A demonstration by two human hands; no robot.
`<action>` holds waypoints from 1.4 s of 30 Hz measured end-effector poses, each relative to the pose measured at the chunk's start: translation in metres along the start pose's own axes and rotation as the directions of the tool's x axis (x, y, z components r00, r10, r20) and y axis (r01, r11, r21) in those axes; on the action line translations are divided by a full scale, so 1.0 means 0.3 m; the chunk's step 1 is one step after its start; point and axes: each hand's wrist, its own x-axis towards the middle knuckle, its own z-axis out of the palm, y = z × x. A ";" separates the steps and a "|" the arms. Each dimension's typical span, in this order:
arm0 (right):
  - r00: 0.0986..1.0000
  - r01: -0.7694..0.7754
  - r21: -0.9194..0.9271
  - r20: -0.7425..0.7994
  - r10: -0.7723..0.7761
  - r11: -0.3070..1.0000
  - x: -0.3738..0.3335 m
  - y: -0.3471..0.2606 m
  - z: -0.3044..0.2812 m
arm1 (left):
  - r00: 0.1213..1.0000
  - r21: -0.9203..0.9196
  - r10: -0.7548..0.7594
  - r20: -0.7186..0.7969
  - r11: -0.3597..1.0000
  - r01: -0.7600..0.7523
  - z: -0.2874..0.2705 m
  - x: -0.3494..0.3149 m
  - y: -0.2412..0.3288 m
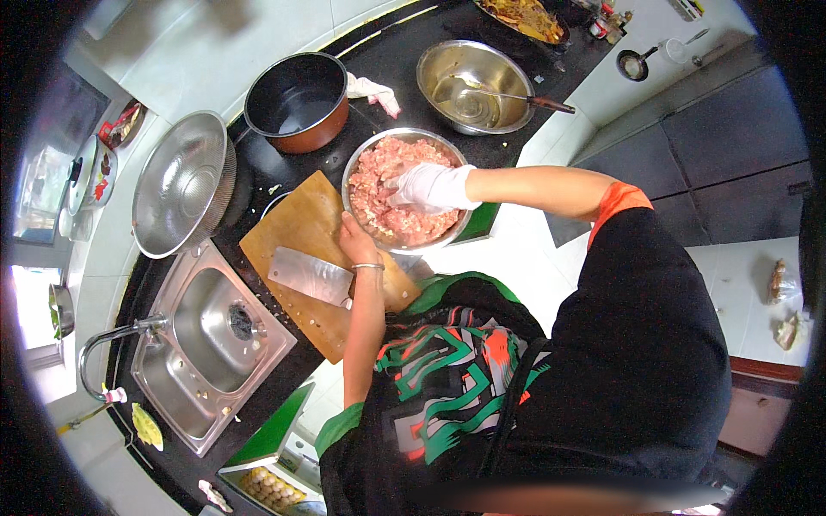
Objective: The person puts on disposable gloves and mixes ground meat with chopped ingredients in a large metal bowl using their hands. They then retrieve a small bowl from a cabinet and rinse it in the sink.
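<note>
A steel bowl full of pink minced meat stands on the counter, partly over a wooden cutting board. My left hand grips the bowl's near left rim, with a bangle on its wrist. In a white glove, my right hand works in the minced meat, its curled fingers pressed into it and partly hidden. A cleaver lies flat on the cutting board, next to my left forearm. Small bits of food are scattered about the board.
Behind the bowl stand a deep pot and a steel basin with a dark-handled utensil in it. A large colander leans at the left, above a double sink with a curved faucet. Eggs sit below the counter.
</note>
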 end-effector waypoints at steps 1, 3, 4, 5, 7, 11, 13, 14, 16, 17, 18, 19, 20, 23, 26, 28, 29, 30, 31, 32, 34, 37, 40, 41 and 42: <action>0.997 -0.048 0.182 0.062 0.037 0.982 0.002 -0.049 -0.010 | 1.000 0.007 0.014 -0.003 1.000 -0.014 -0.003 0.001 -0.001; 0.979 -0.187 0.398 0.156 0.134 0.898 0.009 -0.092 0.028 | 0.999 0.019 0.042 0.005 0.999 -0.042 0.004 -0.002 0.001; 0.962 -0.261 0.373 0.176 0.208 0.890 0.025 -0.074 0.091 | 1.000 -0.028 0.009 0.022 1.000 -0.008 0.017 -0.012 0.011; 0.943 -0.321 0.322 0.195 0.270 0.890 0.035 -0.054 0.154 | 0.999 -0.074 -0.024 0.037 0.997 0.027 0.031 -0.029 0.028; 0.916 -0.371 0.227 0.250 0.314 0.900 0.063 -0.013 0.197 | 0.998 -0.087 -0.018 0.055 0.996 0.023 0.021 -0.015 0.019; 0.913 -0.218 0.056 0.363 0.183 0.974 0.101 -0.038 0.081 | 0.999 -0.055 0.018 0.035 0.998 -0.017 0.004 0.006 0.003; 0.986 -0.101 -0.072 0.125 0.110 0.992 0.150 -0.054 0.129 | 0.999 -0.049 0.034 0.006 0.998 -0.034 0.012 -0.005 0.009; 0.984 -0.176 0.037 -0.009 0.177 0.984 0.169 -0.077 0.138 | 1.000 -0.060 0.026 0.005 0.998 -0.026 0.004 -0.006 -0.007; 0.988 -0.097 -0.303 -0.144 0.055 0.948 0.185 -0.083 0.180 | 1.000 -0.076 0.022 0.012 0.997 -0.021 0.012 -0.007 0.010; 0.993 -0.098 -0.411 -0.094 0.065 0.906 0.202 -0.078 0.195 | 0.993 0.028 -0.095 0.073 0.995 0.094 -0.004 -0.013 0.022; 0.997 -0.083 -0.509 -0.043 0.071 0.857 0.224 -0.085 0.207 | 0.995 0.034 -0.075 0.065 0.997 0.073 -0.014 -0.011 0.014; 0.980 -0.083 -0.554 0.104 0.168 0.829 0.261 -0.092 0.217 | 0.997 0.041 -0.055 0.059 0.998 0.052 -0.018 -0.007 0.006; 0.933 -0.074 -0.597 0.241 0.266 0.799 0.282 -0.098 0.228 | 0.998 0.048 -0.035 0.053 0.998 0.033 -0.023 -0.003 -0.002; 0.897 0.030 -0.713 0.328 0.296 0.700 0.305 -0.091 0.249 | 0.999 0.009 -0.023 0.035 1.000 0.022 0.004 -0.004 0.019; 0.923 0.042 -0.679 0.308 0.232 0.733 0.295 -0.063 0.299 | 0.998 -0.039 0.052 -0.021 0.998 -0.053 0.014 -0.016 0.017; 0.941 0.063 -0.662 0.288 0.176 0.747 0.277 -0.082 0.256 | 0.999 -0.002 0.039 -0.029 0.999 -0.039 0.008 -0.006 0.009; 0.950 0.082 -0.660 0.277 0.140 0.747 0.261 -0.097 0.216 | 0.998 -0.030 0.057 -0.016 0.998 -0.058 0.003 0.014 -0.012; 0.959 0.110 -0.658 0.266 0.094 0.745 0.241 -0.112 0.171 | 0.997 -0.014 0.081 -0.017 0.997 -0.082 -0.001 0.019 -0.015; 0.973 0.105 -0.635 0.226 0.054 0.765 0.211 -0.109 0.133 | 0.995 0.001 0.100 -0.014 0.995 -0.100 -0.002 0.021 -0.020; 0.984 0.095 -0.607 0.179 0.019 0.789 0.178 -0.099 0.114 | 0.993 0.017 0.118 -0.010 0.993 -0.118 0.000 0.022 -0.026; 1.000 -0.007 -0.346 0.011 0.012 0.938 0.130 -0.022 0.110 | 0.999 -0.035 0.039 0.008 0.999 -0.039 -0.001 0.018 -0.021; 0.998 0.068 -0.457 0.019 -0.066 0.887 0.033 -0.032 -0.003 | 1.000 -0.040 -0.018 0.023 0.999 0.019 -0.010 0.007 -0.015; 0.997 -0.018 -0.444 -0.072 -0.016 0.896 -0.028 -0.006 -0.009 | 0.994 -0.020 -0.081 0.070 0.996 0.083 -0.020 0.004 -0.010; 0.997 -0.071 -0.446 -0.053 0.052 0.892 -0.027 0.018 0.020 | 0.984 -0.022 -0.144 0.101 0.989 0.147 -0.031 0.006 -0.003; 0.991 -0.128 -0.449 -0.037 0.125 0.884 -0.029 0.027 0.037 | 0.969 -0.021 -0.206 0.136 0.977 0.211 -0.034 0.005 -0.001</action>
